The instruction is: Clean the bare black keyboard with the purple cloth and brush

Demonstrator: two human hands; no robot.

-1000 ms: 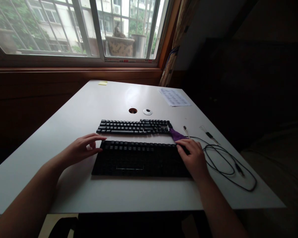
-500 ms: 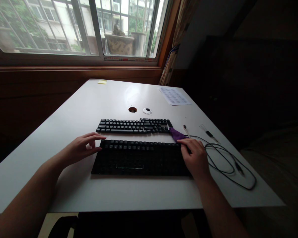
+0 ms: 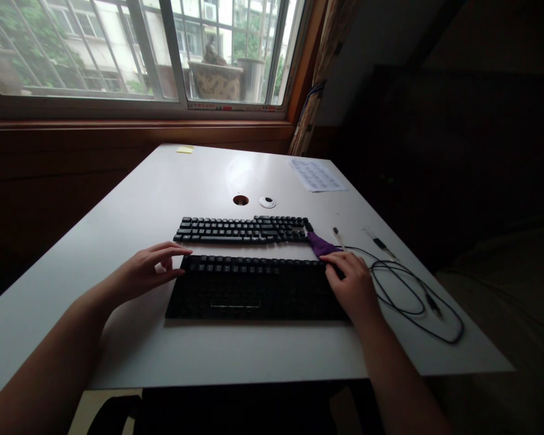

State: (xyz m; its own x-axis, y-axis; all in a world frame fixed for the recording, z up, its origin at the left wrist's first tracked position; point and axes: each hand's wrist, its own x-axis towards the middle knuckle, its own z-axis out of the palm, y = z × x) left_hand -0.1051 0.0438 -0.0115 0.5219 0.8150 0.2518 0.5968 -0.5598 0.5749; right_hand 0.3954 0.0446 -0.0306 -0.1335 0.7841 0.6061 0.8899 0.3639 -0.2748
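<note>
A black keyboard (image 3: 258, 296) lies flat on the white table, with raised keycaps along its back rows and a dark, lower-looking area in front. My left hand (image 3: 152, 269) holds its back left corner, the forefinger at the back edge and the thumb against the side. At the back right end, my right hand (image 3: 351, 281) grips the same keyboard with bent fingers. Beside those fingertips lies a purple cloth (image 3: 321, 245). Behind the keyboard, dark keycaps (image 3: 240, 230) are laid out in keyboard-like rows, with the table showing through some gaps.
A black cable (image 3: 417, 284) coils on the right. Near it lie a small brush (image 3: 338, 235) and a thin tool with wire loops (image 3: 381, 244). Farther back are a round hole (image 3: 240, 200), a round cover (image 3: 267, 202), printed paper (image 3: 317, 175) and a yellow note (image 3: 185, 149).
The whole view has shifted slightly. My right hand has moved a little left along with it; both hands stay at the keyboard's ends, and the keyboard stays in place.
</note>
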